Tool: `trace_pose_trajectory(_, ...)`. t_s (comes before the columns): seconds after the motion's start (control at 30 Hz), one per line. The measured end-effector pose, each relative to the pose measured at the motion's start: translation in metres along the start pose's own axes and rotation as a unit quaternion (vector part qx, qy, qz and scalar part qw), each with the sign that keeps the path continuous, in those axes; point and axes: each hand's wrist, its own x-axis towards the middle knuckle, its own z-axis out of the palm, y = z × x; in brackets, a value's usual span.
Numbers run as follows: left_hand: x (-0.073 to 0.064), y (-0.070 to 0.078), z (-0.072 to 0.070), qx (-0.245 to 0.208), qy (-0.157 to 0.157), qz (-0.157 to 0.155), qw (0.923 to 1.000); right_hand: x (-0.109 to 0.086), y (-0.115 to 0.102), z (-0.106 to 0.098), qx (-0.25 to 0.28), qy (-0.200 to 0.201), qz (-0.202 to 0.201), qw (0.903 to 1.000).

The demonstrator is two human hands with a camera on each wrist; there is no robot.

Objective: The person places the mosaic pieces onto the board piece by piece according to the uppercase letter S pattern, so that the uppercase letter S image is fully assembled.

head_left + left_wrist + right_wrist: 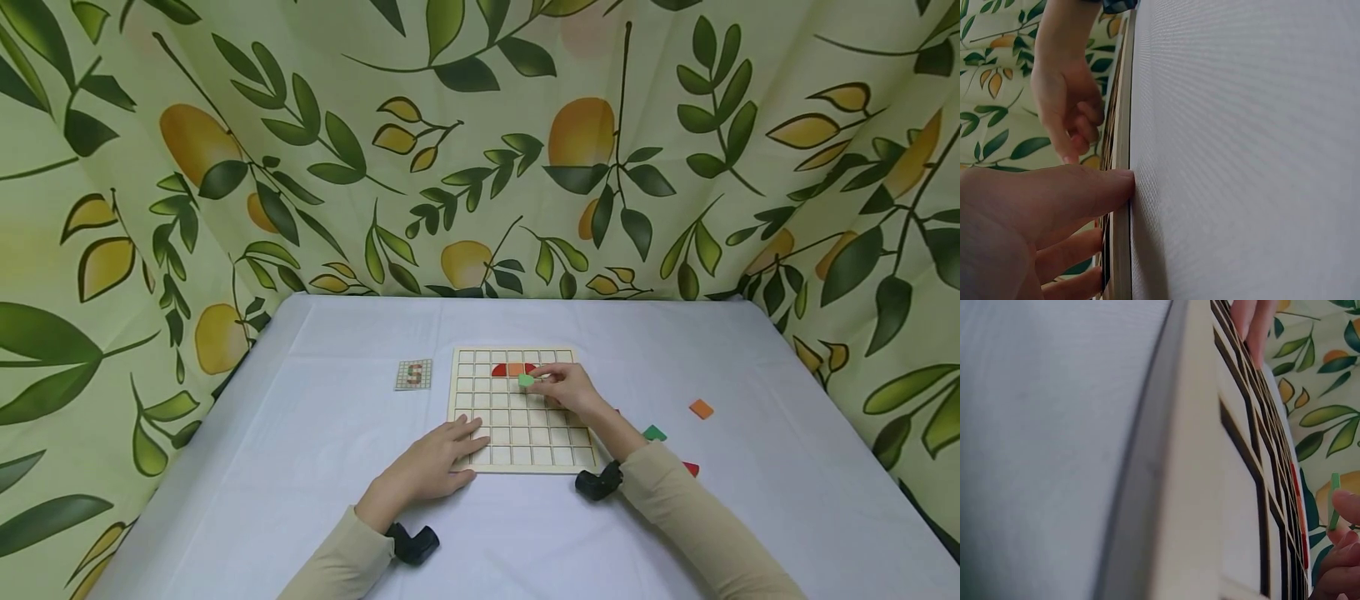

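Observation:
A square wooden grid board [519, 432] lies flat on the white table. Near its top edge a row of pieces sits in the grid: a red piece [499, 370], an orange square [515, 368] and another red piece [530, 367]. My right hand [567, 388] pinches a light green tile [526, 380] between thumb and fingertips, just below that row; in the right wrist view the green tile [1334, 501] appears edge-on, held off the board. My left hand [441, 457] rests with spread fingers on the board's lower left corner, its thumb [1107, 190] at the edge.
Left of the board lies a small pattern card [413, 375] with an S-like figure on a grid. Right of it are an orange tile [701, 409], a green tile [655, 433] and a red piece [691, 468], partly behind the right sleeve. A leaf-patterned curtain [480, 150] hangs behind the table.

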Motion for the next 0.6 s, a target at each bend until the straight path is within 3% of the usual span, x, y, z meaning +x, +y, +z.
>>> trace_pose_trajectory(0.23, 0.0, 0.0, 0.0, -0.006, -0.002, -0.005, 1.0, 0.001, -0.003, 0.008, 0.003, -0.02, -0.006, 0.9998)
trace_pose_trajectory(0.6, 0.001, 0.0, 0.001, -0.002, -0.005, -0.009, 0.9999, 0.006, -0.007, 0.019, -0.03, -0.002, -0.015, 0.9994)
